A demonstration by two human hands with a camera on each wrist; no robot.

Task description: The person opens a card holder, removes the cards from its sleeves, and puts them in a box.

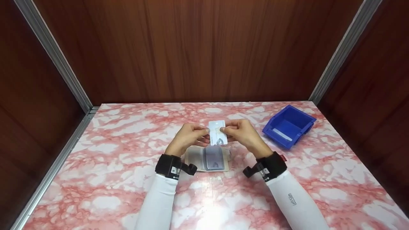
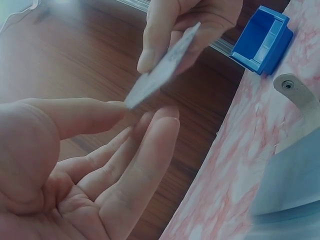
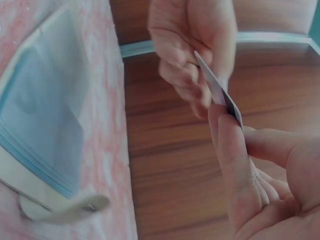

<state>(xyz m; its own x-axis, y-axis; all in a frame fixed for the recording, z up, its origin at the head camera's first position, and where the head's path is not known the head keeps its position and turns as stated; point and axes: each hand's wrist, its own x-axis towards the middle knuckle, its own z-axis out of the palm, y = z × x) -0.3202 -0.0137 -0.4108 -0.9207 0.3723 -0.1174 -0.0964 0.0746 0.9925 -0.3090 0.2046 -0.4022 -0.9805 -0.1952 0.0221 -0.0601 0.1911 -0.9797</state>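
The card (image 1: 216, 132) is held up off the desk (image 1: 127, 198) at the middle of the head frame, between the two hands. Its long axis runs almost straight up and down there, the top end leaning slightly left, and its pale face with a small dark figure near the lower right corner is turned to the head camera. The right hand (image 1: 244, 133) pinches the card, thumb on the pale face and fingers behind. The left hand (image 1: 190, 136) has its thumb at the card's left edge; its grip is loose, as the left wrist view shows its fingers spread and extended, with a gap between them and the card.

Both wrist views catch the card nearly edge-on: in the left one it slants from upper right down to lower left, in the right one from upper left down to lower right. Only the right wrist view shows a dark band (image 3: 232, 110) on the card's other side.

Just below the card in the head frame, an opened card holder (image 1: 214, 159) with clear sleeves lies on the desk. The left wrist view shows its strap with a round metal snap (image 2: 287, 85) distinctly. A blue bin (image 1: 292, 115) stands at the right of the head frame, a pale strip (image 1: 281, 134) along its front.
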